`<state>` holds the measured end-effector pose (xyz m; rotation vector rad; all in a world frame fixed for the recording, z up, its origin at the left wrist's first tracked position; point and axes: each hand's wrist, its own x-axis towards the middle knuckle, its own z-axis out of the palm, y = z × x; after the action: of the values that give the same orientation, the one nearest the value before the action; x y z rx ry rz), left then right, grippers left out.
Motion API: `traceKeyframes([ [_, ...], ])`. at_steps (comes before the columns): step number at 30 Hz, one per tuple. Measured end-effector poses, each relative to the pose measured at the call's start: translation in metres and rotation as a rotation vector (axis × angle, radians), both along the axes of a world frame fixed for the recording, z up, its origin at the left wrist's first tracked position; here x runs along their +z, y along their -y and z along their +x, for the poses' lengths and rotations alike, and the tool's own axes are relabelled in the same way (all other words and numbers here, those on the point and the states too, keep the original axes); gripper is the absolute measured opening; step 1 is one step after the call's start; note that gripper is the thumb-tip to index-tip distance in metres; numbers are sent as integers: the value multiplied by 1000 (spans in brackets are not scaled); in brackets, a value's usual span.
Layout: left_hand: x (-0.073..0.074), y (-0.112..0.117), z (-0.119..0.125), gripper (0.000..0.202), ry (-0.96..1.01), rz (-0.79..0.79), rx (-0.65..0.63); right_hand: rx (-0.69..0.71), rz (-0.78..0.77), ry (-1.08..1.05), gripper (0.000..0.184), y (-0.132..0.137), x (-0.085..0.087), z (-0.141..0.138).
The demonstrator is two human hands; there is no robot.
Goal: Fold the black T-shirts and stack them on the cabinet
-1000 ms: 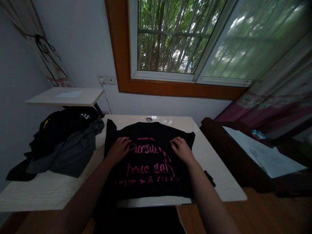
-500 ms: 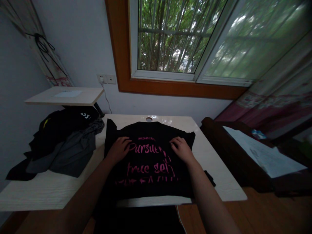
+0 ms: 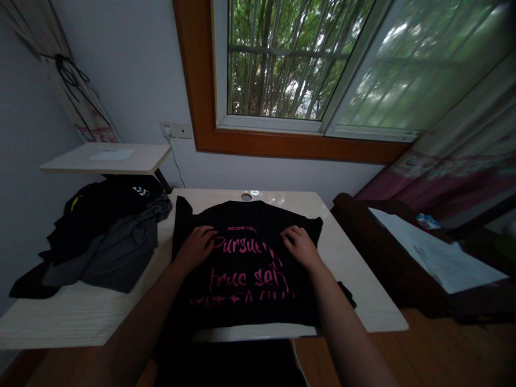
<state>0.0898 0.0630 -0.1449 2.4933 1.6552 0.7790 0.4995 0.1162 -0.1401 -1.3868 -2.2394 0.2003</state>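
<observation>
Pink-lettered black cloth shirt (image 3: 246, 262), flat near the front edge of a wood-grain table (image 3: 368, 303), left hand (image 3: 196, 247) and right hand (image 3: 299, 246) curved on it, cannot tell if gripping

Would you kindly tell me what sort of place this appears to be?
Probably a room in a home: there are patterned curtains, a wood-framed window and a light desk bearing a black shirt.
</observation>
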Motion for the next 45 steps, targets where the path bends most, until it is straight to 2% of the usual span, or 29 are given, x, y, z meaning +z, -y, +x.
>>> traceKeyframes([
  [33,2,2,0,32,2,-16,8,7,0,-7,19,1,2,-1],
  [45,8,4,2,32,-18,-12,12,5,-6,-26,20,0,1,0],
])
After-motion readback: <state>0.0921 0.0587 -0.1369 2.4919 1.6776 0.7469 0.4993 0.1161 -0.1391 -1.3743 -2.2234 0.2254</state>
